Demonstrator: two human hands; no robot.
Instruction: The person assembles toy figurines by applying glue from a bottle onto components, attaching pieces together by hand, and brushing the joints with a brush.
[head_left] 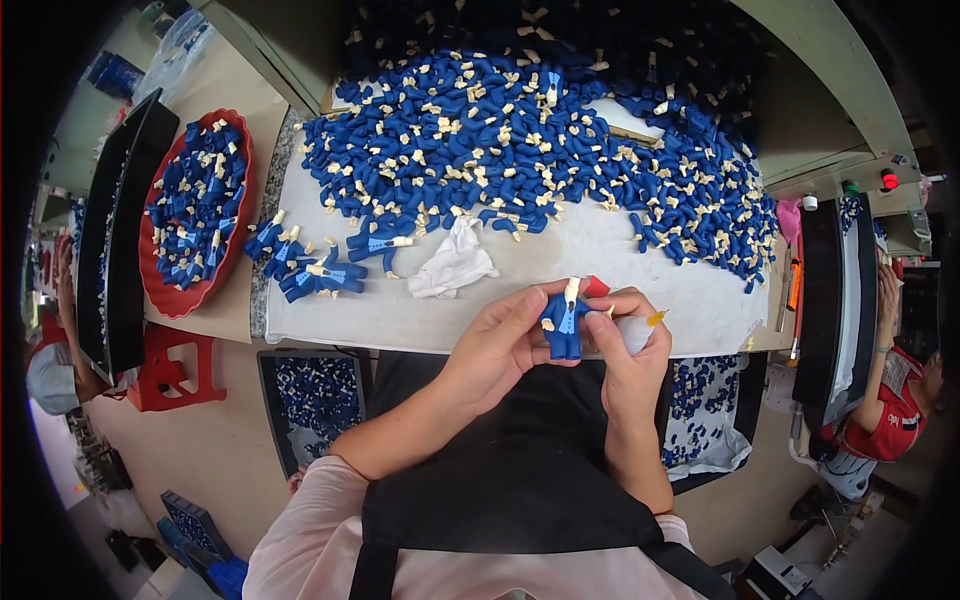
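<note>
Just in front of the table's near edge, my left hand (488, 352) is closed on a small figurine body (565, 328) in a blue suit, held upright. It has a cream neck piece and a cream hand, with no head showing. My right hand (628, 385) curls around a small white squeeze bottle (634, 334) with a yellow nozzle tip. Its thumb and finger also pinch at the figurine's arm on the right side. A small red piece (597, 287) shows by the right fingertips; what it is I cannot tell.
Blue arm parts with cream hands (450, 150) lie heaped across the white-covered table (560, 250). Near them are a crumpled white cloth (455, 262) and more suited bodies (322, 275). A red basket (240, 255) stands left. Trays of blue parts (315, 392) sit below; people work at both sides.
</note>
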